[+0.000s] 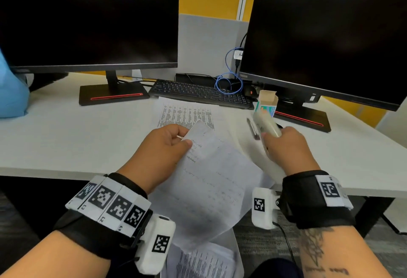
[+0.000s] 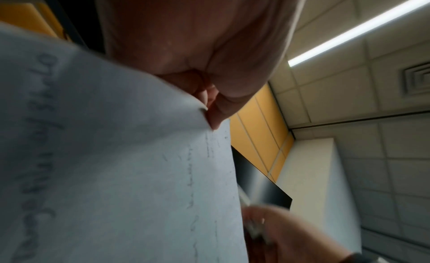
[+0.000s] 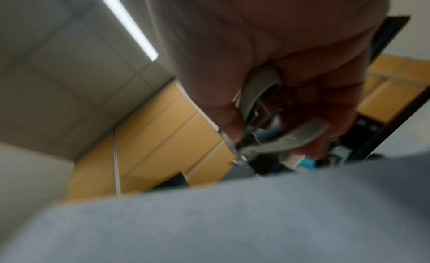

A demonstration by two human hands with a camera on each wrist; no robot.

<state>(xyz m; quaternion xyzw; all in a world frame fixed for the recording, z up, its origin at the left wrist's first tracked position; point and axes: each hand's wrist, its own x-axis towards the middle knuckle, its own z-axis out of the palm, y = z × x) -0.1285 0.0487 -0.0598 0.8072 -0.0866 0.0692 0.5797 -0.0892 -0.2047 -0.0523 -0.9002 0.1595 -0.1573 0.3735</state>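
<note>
Beyond wristband tags [image 1: 110, 202] L2, L3, left hand [image 1: 164, 145] pinches handwritten sheet [image 1: 211, 180]; right hand [image 1: 286, 145] grips stapler [image 1: 266, 123].

Thin matt paper sheet [image 1: 211, 180] — pale, smooth plastic stapler [image 1: 267, 124] with metal parts — matt desk [image 1: 66, 136].

the widest open stretch is the bare desk [image 1: 66, 136] to the left of the left hand [image 1: 163, 147]. it runs from the front edge back to the left monitor base [image 1: 113, 97], and the blue bag [image 1: 11, 92] closes it at the far left. straight ahead the printed sheet [image 1: 187, 112] lies flat and low. the keyboard [image 1: 200, 93] just behind it bars the way to the back. the right side is tight. the small box [image 1: 267, 101] stands open just beyond the stapler [image 1: 266, 123] gripped in the right hand [image 1: 286, 145], close against the right monitor base [image 1: 301, 117], and the right monitor [image 1: 326, 42] overhangs both. between the hands the handwritten sheets [image 1: 215, 178] fill the gap and hang past the desk's front edge. a strip of bare desk lies to the right of the right hand.
</note>
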